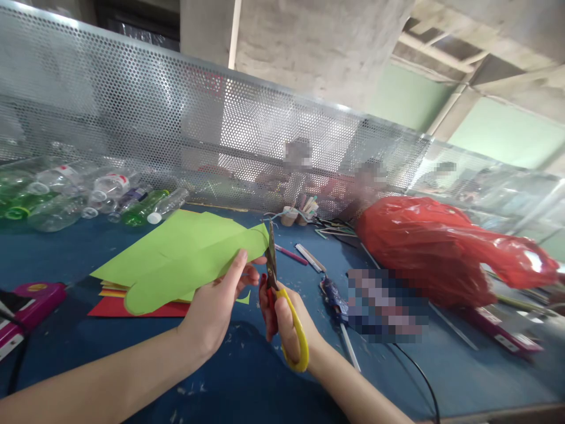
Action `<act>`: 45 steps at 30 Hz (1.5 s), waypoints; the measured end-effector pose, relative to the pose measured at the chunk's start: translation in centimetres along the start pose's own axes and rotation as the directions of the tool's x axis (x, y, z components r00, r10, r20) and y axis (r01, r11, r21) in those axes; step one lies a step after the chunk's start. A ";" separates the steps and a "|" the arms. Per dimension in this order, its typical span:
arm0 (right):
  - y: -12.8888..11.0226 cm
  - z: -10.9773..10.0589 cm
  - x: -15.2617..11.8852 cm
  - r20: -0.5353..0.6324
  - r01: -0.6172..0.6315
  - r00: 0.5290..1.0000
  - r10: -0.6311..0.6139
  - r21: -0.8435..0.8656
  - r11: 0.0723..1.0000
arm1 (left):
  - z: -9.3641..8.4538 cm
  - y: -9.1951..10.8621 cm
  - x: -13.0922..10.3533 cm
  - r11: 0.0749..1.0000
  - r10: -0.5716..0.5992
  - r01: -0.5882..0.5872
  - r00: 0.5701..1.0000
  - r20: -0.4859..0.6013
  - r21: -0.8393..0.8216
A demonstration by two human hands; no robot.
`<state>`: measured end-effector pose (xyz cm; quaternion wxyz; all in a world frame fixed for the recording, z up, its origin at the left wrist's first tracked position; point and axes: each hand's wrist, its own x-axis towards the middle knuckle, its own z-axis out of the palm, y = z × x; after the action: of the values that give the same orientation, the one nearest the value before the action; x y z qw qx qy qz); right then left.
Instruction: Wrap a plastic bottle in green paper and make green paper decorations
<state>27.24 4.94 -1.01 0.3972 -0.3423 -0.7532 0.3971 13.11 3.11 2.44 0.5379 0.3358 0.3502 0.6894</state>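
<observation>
My left hand [218, 306] pinches a cut piece of light green paper [189, 271] by its lower right edge and holds it above the blue table [247, 377]. My right hand [286, 321] grips scissors [282, 300] with yellow and red handles. The blades point up and away, and their tips meet the rounded right end of the green paper. Under the held piece lies a stack of paper sheets [132, 297], green on top, with yellow and red below.
Several empty plastic bottles [79, 197] lie at the back left against a perforated metal screen [176, 118]. A red plastic bag [432, 247], a blue glue gun [335, 297] with a black cord, pens, and a pink object [30, 303] lie on the table. People sit behind the screen.
</observation>
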 end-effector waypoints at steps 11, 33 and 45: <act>-0.7 -0.6 0.0 0.006 -0.060 0.998 0.061 -0.084 0.995 | -0.5 0.1 0.9 0.999 0.015 -0.015 1.000 -0.003 0.032; -1.4 -0.5 -0.1 -0.043 -0.108 0.994 0.102 -0.189 0.976 | -0.9 0.8 2.0 0.999 0.039 -0.038 0.998 -0.045 0.024; -1.1 -0.6 0.0 -0.035 -0.118 0.993 0.113 -0.194 0.974 | -1.2 0.8 2.7 0.996 0.070 -0.067 0.997 -0.046 0.052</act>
<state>27.58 4.64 0.14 0.3468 -0.4277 -0.7626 0.3395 11.17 5.43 2.71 0.4969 0.3443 0.3684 0.7063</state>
